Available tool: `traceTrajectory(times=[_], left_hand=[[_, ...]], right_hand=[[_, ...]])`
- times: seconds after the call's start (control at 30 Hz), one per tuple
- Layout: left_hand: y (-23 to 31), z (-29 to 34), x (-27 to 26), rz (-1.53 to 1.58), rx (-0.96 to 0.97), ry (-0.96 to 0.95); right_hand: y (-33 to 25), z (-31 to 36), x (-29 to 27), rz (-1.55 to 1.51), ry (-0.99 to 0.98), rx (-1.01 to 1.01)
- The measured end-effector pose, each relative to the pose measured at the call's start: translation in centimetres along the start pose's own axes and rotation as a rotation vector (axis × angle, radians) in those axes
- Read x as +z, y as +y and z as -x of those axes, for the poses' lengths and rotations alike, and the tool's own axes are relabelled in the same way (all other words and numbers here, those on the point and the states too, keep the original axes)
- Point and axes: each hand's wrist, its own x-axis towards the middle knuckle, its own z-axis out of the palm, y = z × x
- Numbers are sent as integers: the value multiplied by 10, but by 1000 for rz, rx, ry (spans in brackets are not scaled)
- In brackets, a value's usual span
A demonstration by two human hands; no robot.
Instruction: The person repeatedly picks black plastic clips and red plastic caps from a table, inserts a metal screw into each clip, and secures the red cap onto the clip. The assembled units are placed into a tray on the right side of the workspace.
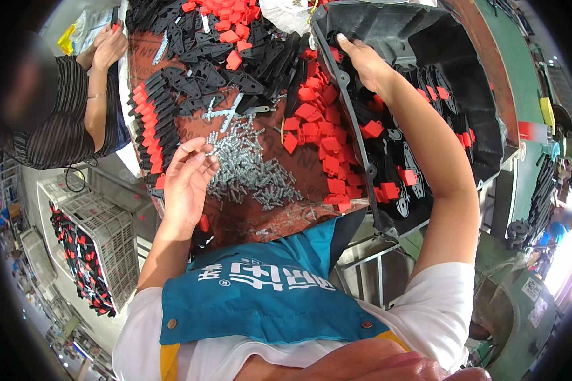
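Note:
My left hand (pixel 190 176) is over the near left side of a heap of small metal springs (pixel 251 168), its fingers bent toward the thumb. Whatever is between those fingertips is too small to make out. My right hand (pixel 367 65) reaches over the side of a large black plastic bin (pixel 419 32), near its far left corner. Its fingers are bent down among dark parts, and what they grip is hidden. Red plastic pieces (pixel 311 114) lie in a long pile between the springs and the bin. Black plastic parts (pixel 200 79) are heaped behind the springs.
Assembled black-and-red parts (pixel 149 124) stand in a row along the table's left edge. More finished-looking parts (pixel 405 162) lie inside the bin. At left, another person's hands (pixel 110 46) work near the table. A light plastic crate (pixel 111 238) of parts stands below on the left.

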Motion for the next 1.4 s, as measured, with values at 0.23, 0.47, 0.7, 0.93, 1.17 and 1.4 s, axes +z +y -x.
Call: traceTrajectory(times=[0.23, 0.47, 0.7, 0.93, 1.17, 1.4], left_hand=[[-7, 7, 8, 16, -41, -79], [26, 21, -11, -24, 157, -96], [40, 56, -57, -69, 310, -14], [-1, 91, -166, -787, 335, 255], [-63, 120, -185, -1187, 289, 276], [-75, 113, -183, -1170, 303, 228]], right_hand=[[51, -39, 0, 169, -75, -375], [-17, 28, -14, 412, 253, -609], [-17, 180, 87, 963, -75, -1224], [105, 249, 232, -87, -638, -64], [132, 242, 319, -163, -624, 120], [152, 221, 349, 308, -139, 66]])
